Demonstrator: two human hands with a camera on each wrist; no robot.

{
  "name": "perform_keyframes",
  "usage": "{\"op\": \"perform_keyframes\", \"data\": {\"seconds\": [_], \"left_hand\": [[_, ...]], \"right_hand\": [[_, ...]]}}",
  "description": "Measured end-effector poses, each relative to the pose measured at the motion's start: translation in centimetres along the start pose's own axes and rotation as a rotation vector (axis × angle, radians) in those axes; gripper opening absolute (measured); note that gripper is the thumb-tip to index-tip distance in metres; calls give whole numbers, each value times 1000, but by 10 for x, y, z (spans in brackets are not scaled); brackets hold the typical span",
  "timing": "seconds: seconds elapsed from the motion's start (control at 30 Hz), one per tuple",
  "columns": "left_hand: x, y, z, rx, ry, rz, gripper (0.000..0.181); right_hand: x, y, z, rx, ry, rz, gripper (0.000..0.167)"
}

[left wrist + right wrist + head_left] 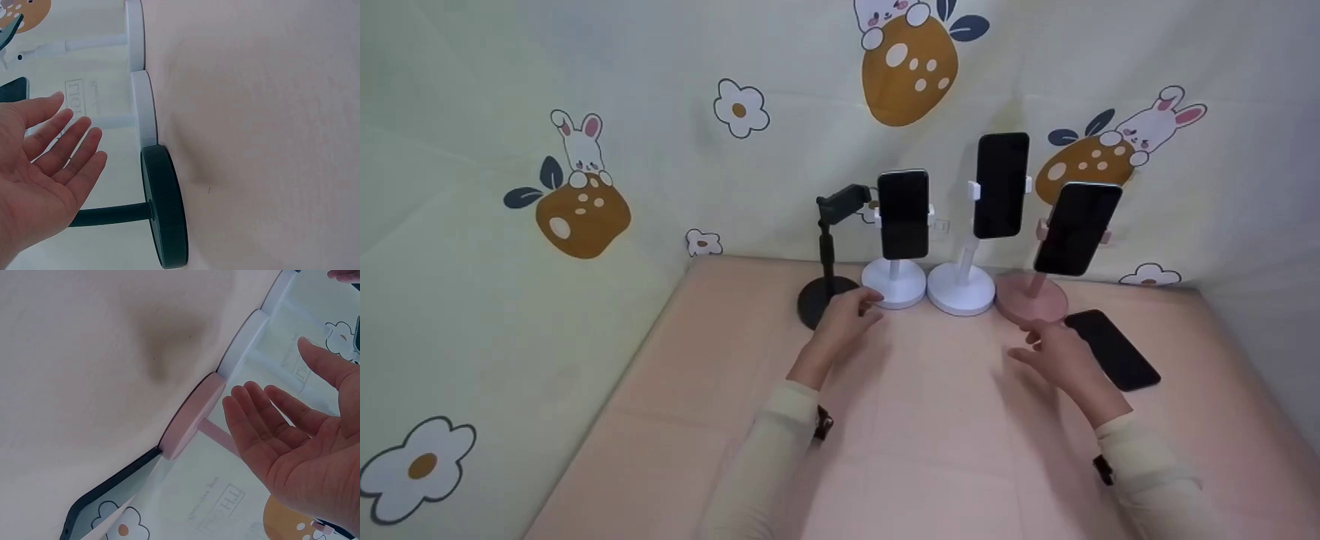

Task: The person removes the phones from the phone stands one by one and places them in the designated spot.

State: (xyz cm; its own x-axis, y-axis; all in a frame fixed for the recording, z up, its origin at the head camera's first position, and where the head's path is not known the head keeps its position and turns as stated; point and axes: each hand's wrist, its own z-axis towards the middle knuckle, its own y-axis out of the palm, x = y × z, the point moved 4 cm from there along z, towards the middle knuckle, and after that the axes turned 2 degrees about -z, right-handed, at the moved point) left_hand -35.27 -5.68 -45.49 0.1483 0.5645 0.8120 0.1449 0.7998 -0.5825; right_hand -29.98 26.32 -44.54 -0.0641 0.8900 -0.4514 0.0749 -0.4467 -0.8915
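My left hand (844, 321) hovers with loosely extended fingers in front of the black phone stand (828, 251) and a white phone stand (894, 291). In the left wrist view, that palm (39, 180) holds nothing, and the black stand's round base (166, 208) lies beyond the fingertips. My right hand (1065, 356), relaxed and holding nothing, is just before the pink phone stand (1039, 300). The loose phone (1116, 351) lies partly behind it. The right wrist view shows this hand (304, 444) apart from the pink base (194, 416).
A second white stand (960, 291) stands between the first white one and the pink one. Three upright phones, left (904, 214), middle (1001, 186) and right (1078, 229), sit in the holders. The black holder (844, 204) bears no phone. A patterned curtain (780, 180) hangs behind the pink tabletop (930, 450).
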Motion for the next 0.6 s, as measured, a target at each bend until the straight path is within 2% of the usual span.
{"op": "perform_keyframes", "data": {"seconds": [0.33, 0.6], "left_hand": [[-1, 1, 1, 1, 1, -15, 32], [-1, 3, 2, -6, 9, 4, 34]], "right_hand": [[-2, 2, 2, -37, 48, 19, 52], [-3, 3, 2, -19, 32, 20, 48]]}}
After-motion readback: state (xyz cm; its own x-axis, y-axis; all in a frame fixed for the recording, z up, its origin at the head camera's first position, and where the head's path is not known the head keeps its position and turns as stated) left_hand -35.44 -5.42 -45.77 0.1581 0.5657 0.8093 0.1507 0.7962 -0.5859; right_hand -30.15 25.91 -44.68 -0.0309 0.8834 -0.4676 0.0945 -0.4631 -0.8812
